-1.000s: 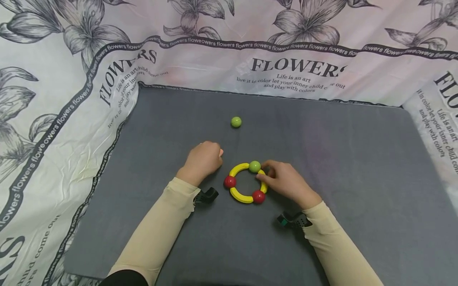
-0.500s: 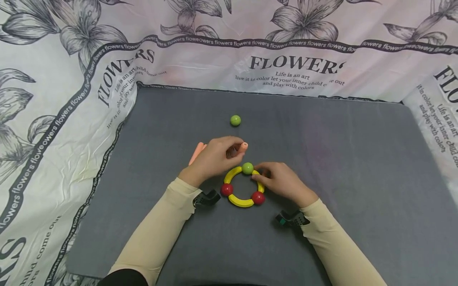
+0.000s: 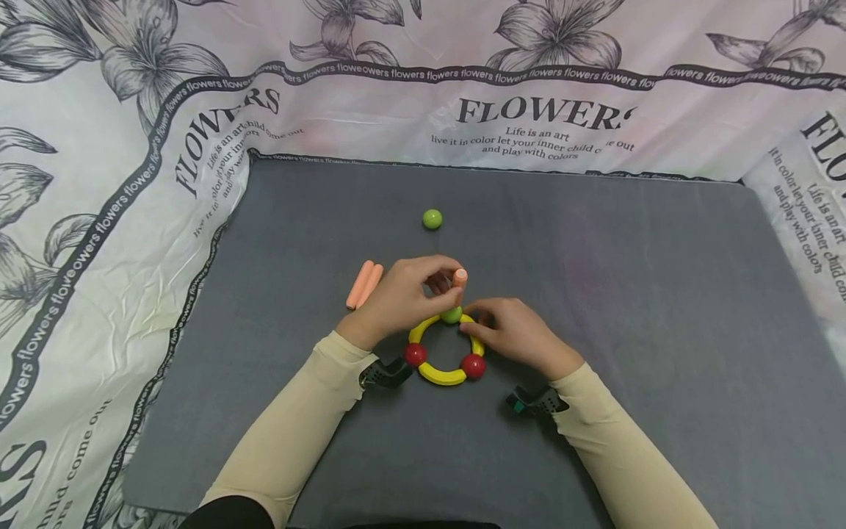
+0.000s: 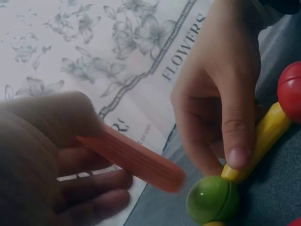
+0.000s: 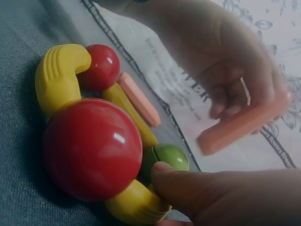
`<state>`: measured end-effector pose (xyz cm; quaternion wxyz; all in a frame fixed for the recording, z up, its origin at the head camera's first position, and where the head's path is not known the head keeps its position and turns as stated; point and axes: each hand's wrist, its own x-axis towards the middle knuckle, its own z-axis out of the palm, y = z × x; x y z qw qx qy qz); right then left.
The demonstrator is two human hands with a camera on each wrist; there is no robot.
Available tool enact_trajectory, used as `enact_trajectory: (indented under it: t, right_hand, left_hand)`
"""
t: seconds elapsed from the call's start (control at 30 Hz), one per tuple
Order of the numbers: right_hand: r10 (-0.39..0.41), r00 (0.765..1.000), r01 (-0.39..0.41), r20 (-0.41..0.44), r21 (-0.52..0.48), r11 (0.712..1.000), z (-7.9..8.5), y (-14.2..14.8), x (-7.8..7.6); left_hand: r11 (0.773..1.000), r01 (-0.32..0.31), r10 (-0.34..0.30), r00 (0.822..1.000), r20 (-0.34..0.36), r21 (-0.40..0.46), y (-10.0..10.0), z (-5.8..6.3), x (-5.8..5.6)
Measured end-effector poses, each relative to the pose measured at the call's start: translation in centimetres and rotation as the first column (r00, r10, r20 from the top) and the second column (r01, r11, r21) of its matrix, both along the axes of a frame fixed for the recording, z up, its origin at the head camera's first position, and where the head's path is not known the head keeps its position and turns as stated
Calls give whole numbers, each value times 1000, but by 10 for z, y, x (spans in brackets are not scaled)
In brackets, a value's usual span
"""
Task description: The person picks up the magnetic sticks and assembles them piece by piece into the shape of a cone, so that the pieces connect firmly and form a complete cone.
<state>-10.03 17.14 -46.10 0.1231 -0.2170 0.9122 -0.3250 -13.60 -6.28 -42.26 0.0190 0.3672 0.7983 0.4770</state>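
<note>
My left hand [image 3: 418, 290] pinches an orange stick [image 4: 141, 162] between thumb and fingers. In the head view the stick's lower end overlaps the green ball [image 3: 452, 316] at the top of a ring. That ring joins curved yellow sticks [image 3: 441, 375] with the green ball, a red ball [image 3: 415, 354] on the left and another red ball [image 3: 473, 366] at lower right. With thumb and fingers, my right hand [image 3: 522, 330] grips the yellow stick [image 4: 263, 146] on the ring's right side, close beside the green ball. Its fingertips partly cover that stick.
Two more orange sticks [image 3: 364, 283] lie side by side left of my left hand. A loose green ball [image 3: 432, 219] sits farther back on the grey table [image 3: 628, 294]. Flower-printed cloth [image 3: 542, 125] borders the table at the back and sides.
My left hand has picked up one orange stick and carried it right, over the ring's green ball. The ring and right hand have shifted slightly left.
</note>
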Motion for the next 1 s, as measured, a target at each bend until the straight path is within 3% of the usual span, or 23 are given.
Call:
enact_trajectory:
  t: [0.17, 0.43, 0.6, 1.0]
  right_hand:
    - [2, 1000, -2, -7, 4, 1000, -1, 2, -1]
    - [-14, 999, 11, -38, -65, 998, -1, -1, 1]
    - [-15, 998, 10, -57, -90, 996, -4, -6, 3]
    - [-35, 988, 29, -153, -39, 999, -12, -13, 4]
  left_hand:
    - [996, 19, -14, 998, 67, -84, 1, -2, -2]
    - [990, 72, -55, 989, 137, -122, -1, 2, -3]
    - [986, 96, -74, 984, 160, -138, -3, 3, -4]
    - [973, 121, -81, 976, 200, -197, -6, 9, -4]
